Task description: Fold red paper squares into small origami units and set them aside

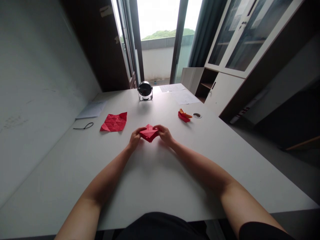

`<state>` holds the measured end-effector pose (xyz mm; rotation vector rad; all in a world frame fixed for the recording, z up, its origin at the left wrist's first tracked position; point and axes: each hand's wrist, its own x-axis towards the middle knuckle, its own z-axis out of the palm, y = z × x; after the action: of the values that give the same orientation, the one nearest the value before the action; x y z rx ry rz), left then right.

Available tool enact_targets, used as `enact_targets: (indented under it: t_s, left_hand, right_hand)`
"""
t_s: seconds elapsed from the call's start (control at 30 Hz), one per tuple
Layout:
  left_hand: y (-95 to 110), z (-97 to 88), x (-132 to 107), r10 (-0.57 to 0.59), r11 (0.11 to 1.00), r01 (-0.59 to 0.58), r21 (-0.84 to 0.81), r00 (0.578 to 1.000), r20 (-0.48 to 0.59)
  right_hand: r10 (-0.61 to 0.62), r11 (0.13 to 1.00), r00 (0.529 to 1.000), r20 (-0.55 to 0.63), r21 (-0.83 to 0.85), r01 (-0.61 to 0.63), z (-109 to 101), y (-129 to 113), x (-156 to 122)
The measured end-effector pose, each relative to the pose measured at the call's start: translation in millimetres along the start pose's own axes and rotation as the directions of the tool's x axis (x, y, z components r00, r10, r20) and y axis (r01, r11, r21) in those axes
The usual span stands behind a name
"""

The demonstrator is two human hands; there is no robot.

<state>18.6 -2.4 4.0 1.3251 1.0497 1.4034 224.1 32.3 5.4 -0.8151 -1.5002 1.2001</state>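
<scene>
A folded piece of red origami paper (149,132) is held between my two hands, just above the white table (160,186). My left hand (136,136) grips its left corner, with the fingers closed over the edge. On the opposite corner my right hand (164,134) pinches the paper between thumb and fingers. The folded piece has a pointed top and a point facing me. To the left lies a red creased sheet (114,122), spread out with fold lines across it. At the right sits a red and orange folded paper piece (184,115).
A round black device on a metal stand (145,90) stands at the back. White papers (183,94) lie at the far right, another sheet (92,109) at the left. A black cable tie (85,126) rests near the wall. Beside the orange paper is a cable hole (197,115).
</scene>
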Motion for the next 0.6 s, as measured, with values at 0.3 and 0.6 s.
enact_targets:
  t_s: [0.3,0.6]
  left_hand:
    - [-5.3,-10.7,2.6,0.078,0.912,-0.086,0.401,0.996,0.035]
    - [-7.4,-19.5,4.7,0.061,0.485,-0.173,0.857,0.985,0.164]
  right_hand:
    - [-0.029,0.979,0.999,0.028,-0.199,0.034,-5.6,9.2,4.5]
    - [-0.1,0.831,0.986,0.135,-0.534,0.158,-11.3,12.2,2.8]
